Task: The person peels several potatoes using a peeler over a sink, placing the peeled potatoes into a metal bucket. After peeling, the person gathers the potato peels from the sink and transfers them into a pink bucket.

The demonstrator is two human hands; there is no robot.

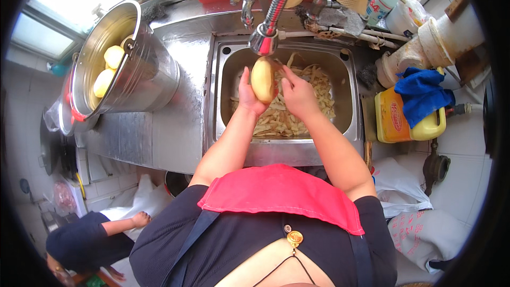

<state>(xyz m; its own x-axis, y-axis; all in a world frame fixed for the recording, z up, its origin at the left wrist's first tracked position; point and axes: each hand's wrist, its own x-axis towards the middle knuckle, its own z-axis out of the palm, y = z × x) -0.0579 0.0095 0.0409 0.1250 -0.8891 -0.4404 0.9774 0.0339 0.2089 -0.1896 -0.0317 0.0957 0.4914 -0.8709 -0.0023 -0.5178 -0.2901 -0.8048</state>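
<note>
My left hand holds a large peeled potato upright over the sink, just below the tap's spray head. At the potato's right side, my right hand is closed around a small tool, most of it hidden by the fingers; it looks like a peeler, though its kind is not plain. Under both hands, a heap of potato peelings covers much of the bottom of the steel sink. Several peeled potatoes lie in a tall metal bucket on the counter to the left.
A chrome tap is behind the sink. To the right stand a yellow jug with a blue cloth over it, a capped bottle and a thick pipe. Another person is at the lower left.
</note>
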